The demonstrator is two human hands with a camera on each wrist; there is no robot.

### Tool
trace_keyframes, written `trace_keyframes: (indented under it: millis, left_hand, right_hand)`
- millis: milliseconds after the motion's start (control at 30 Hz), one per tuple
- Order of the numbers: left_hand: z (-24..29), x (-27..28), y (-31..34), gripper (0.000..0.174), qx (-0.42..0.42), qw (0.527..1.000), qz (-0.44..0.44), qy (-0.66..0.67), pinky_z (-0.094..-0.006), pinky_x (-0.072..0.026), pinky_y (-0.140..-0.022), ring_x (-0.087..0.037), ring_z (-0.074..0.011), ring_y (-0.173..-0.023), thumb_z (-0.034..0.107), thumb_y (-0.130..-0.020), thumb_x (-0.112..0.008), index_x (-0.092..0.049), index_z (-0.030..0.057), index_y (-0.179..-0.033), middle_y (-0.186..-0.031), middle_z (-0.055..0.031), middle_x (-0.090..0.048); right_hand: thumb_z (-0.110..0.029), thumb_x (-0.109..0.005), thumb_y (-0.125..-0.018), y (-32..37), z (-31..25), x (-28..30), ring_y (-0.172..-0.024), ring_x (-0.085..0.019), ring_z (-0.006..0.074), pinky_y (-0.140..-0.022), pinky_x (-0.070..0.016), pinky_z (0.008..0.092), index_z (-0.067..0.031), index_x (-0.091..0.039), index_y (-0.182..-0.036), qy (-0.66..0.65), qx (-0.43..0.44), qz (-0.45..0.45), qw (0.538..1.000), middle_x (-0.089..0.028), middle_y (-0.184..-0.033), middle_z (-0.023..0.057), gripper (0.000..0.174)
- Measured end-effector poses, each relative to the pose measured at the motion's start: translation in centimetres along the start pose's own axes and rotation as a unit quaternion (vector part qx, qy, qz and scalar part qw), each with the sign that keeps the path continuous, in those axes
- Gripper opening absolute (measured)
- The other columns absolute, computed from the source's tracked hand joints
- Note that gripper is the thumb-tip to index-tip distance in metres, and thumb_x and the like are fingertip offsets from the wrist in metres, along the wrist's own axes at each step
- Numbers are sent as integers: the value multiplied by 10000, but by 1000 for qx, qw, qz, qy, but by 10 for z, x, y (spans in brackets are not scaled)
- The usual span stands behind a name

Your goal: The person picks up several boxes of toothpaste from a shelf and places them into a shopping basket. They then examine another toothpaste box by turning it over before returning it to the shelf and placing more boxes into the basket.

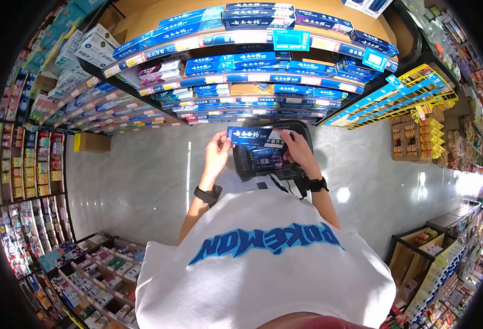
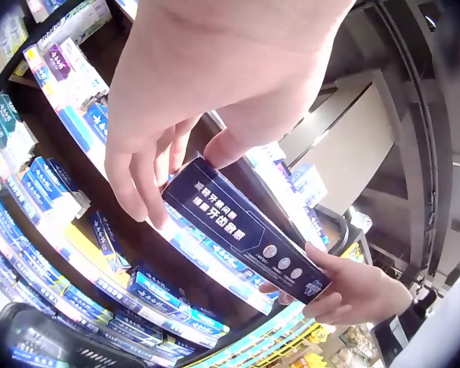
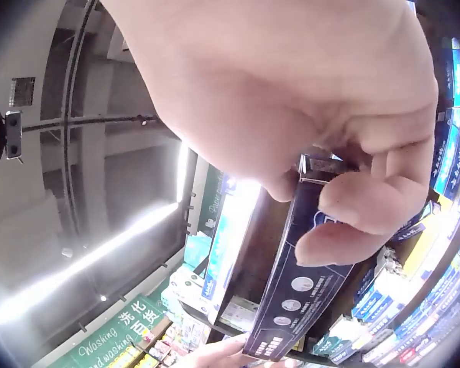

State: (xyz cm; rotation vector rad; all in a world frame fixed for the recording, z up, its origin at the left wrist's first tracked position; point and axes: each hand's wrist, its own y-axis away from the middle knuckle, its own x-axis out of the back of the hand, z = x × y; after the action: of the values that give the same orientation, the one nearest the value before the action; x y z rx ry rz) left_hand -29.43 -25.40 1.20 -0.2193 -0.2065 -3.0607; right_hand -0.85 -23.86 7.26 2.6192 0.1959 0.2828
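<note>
Both hands hold a dark blue toothpaste box (image 1: 255, 137) level in front of the body, one at each end. My left hand (image 1: 215, 156) pinches its left end, thumb against one side and fingers against the other, as the left wrist view shows. At the opposite end, my right hand (image 3: 314, 107) grips the box with thumb and curled fingers. White lettering and small round pictures cover the box face seen in the wrist views. Below the box is a black shopping basket (image 1: 242, 165) with blue boxes inside, partly hidden by the box and right hand.
Straight ahead stands a curved shelf (image 1: 241, 38) stacked with toothpaste boxes in several tiers. A yellow wire rack (image 1: 417, 90) is at the right, beside shelves of packaged goods. Grey tiled floor (image 1: 137, 181) surrounds the person. A low display (image 1: 101, 279) stands behind on the left.
</note>
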Motion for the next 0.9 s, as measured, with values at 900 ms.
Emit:
trace_keyframes:
  millis: [900]
  left_hand:
    - [-168, 95, -156, 549, -199, 943, 96, -250, -430, -456, -1006, -596, -334, -1178, 93, -882, -679, -535, 23, -1406, -1265, -193, -643]
  right_hand:
    - [-233, -644, -1009, -193, 41, -122, -664, -728, 196, -480, -535, 263, -19, -518, -1384, 89, 45, -6, 995, -643, -1043, 117, 450]
